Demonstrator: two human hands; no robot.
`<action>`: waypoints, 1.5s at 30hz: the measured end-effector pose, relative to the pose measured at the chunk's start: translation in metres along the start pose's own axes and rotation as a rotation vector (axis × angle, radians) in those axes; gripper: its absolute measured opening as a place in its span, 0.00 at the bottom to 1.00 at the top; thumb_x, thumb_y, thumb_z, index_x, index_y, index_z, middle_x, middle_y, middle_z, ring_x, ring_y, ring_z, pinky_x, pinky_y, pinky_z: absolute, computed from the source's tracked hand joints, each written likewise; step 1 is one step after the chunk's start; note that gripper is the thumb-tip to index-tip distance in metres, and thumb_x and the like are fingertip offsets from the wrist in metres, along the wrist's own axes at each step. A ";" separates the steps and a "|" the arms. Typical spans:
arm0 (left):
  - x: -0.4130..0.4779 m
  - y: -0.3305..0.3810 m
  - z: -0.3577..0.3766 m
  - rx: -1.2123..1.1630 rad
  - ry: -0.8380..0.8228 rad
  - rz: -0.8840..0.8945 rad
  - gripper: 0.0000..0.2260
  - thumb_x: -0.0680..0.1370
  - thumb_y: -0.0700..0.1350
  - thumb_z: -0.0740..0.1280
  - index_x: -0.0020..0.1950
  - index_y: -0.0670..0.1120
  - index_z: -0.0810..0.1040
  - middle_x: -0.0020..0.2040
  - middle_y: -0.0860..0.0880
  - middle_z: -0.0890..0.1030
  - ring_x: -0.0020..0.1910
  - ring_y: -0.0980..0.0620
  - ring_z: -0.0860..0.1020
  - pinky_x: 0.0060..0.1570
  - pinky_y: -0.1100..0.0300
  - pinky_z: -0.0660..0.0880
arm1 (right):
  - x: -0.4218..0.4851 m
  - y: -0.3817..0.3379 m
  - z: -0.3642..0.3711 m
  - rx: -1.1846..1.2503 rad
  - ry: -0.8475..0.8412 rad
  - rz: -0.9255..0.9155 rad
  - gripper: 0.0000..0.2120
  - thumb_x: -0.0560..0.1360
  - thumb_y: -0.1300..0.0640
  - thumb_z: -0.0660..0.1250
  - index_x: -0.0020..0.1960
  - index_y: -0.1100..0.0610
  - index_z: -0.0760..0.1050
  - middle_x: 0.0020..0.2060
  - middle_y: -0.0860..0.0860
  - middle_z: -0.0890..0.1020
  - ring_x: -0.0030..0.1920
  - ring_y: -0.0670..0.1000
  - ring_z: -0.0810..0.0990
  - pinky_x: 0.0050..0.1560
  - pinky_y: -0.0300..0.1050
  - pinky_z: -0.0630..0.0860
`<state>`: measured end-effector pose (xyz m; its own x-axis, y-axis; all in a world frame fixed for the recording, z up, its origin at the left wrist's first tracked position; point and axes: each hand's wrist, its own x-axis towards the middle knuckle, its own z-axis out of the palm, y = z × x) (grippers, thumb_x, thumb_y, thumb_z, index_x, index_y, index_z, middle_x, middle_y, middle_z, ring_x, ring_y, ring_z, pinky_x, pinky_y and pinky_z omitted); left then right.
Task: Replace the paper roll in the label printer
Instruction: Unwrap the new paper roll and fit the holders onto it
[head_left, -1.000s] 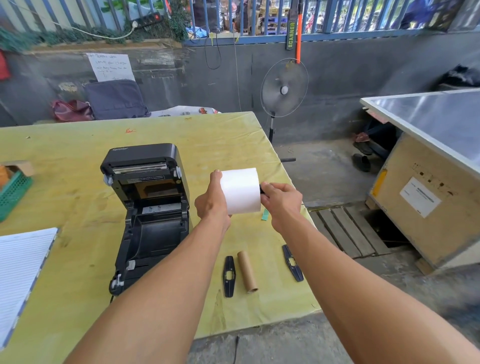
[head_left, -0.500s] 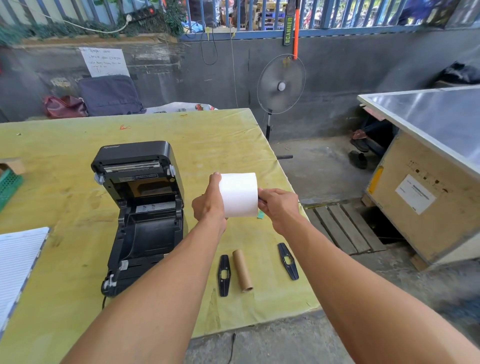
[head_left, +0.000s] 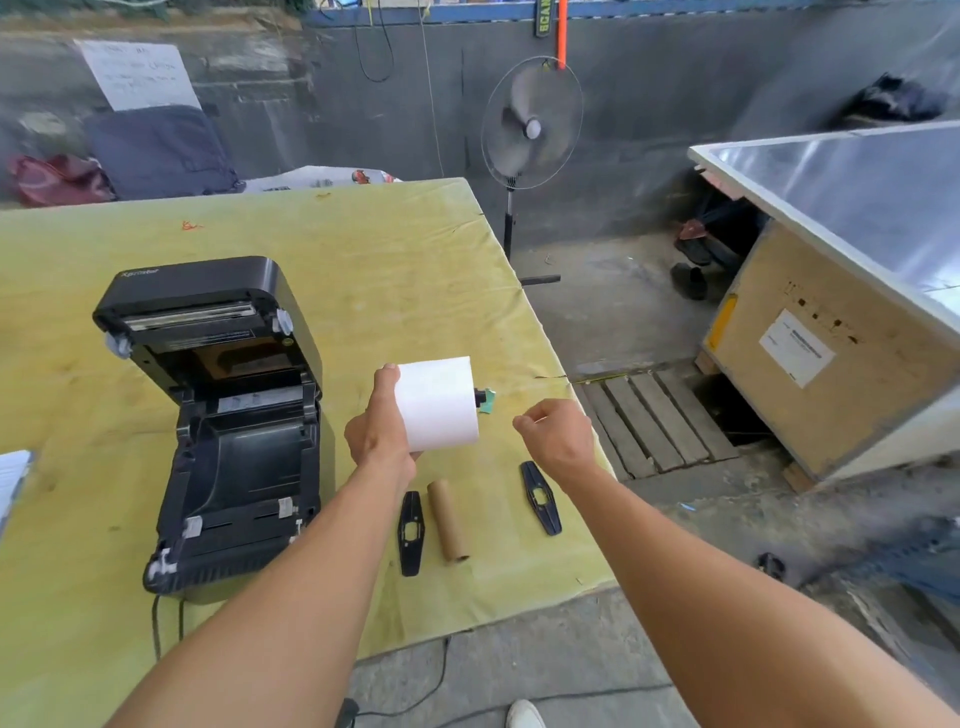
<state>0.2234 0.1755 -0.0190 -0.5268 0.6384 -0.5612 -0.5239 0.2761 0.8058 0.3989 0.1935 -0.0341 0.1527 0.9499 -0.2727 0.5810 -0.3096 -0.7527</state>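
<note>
My left hand (head_left: 378, 436) grips a white paper roll (head_left: 439, 402) above the table, with a black spindle end (head_left: 483, 397) sticking out of the roll's right side. To the roll's right, my right hand (head_left: 556, 436) hovers apart from it with fingers loosely curled and holds nothing. The black label printer (head_left: 218, 415) stands to the left with its lid up and its roll bay bare. An empty brown cardboard core (head_left: 447, 519) lies on the table between two flat black roll guides (head_left: 410, 532) (head_left: 540, 496).
The yellow-green table (head_left: 363, 249) ends just right of my hands, and its near edge is just below the guides. A standing fan (head_left: 530, 122) and a wooden crate (head_left: 810, 358) with a metal top are to the right. White paper (head_left: 13, 478) lies at the left edge.
My right hand has let go of the roll's right end and drawn away to the right. The spindle end now shows there. My left hand still grips the roll.
</note>
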 end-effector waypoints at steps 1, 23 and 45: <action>0.001 -0.004 -0.001 -0.005 0.004 -0.002 0.16 0.68 0.58 0.74 0.44 0.48 0.76 0.43 0.47 0.82 0.39 0.46 0.82 0.43 0.50 0.79 | 0.002 0.006 0.001 -0.050 -0.009 0.011 0.08 0.77 0.56 0.68 0.52 0.59 0.82 0.46 0.52 0.84 0.48 0.55 0.80 0.44 0.43 0.73; 0.009 -0.035 -0.008 -0.017 0.065 -0.024 0.15 0.70 0.56 0.73 0.43 0.47 0.73 0.42 0.47 0.81 0.39 0.45 0.81 0.46 0.47 0.78 | -0.002 0.058 0.027 -0.523 -0.146 -0.026 0.17 0.78 0.59 0.63 0.32 0.56 0.64 0.34 0.54 0.74 0.35 0.58 0.74 0.29 0.43 0.65; -0.004 0.031 -0.005 0.002 -0.128 0.000 0.31 0.64 0.61 0.72 0.62 0.47 0.75 0.54 0.43 0.83 0.46 0.43 0.83 0.45 0.47 0.80 | 0.003 -0.044 -0.019 0.527 -0.456 -0.204 0.10 0.76 0.63 0.72 0.50 0.48 0.82 0.54 0.52 0.86 0.52 0.48 0.83 0.57 0.47 0.80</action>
<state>0.2057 0.1774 0.0077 -0.4367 0.7251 -0.5325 -0.5227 0.2772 0.8062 0.3890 0.2106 0.0099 -0.3329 0.9138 -0.2328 0.0828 -0.2176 -0.9725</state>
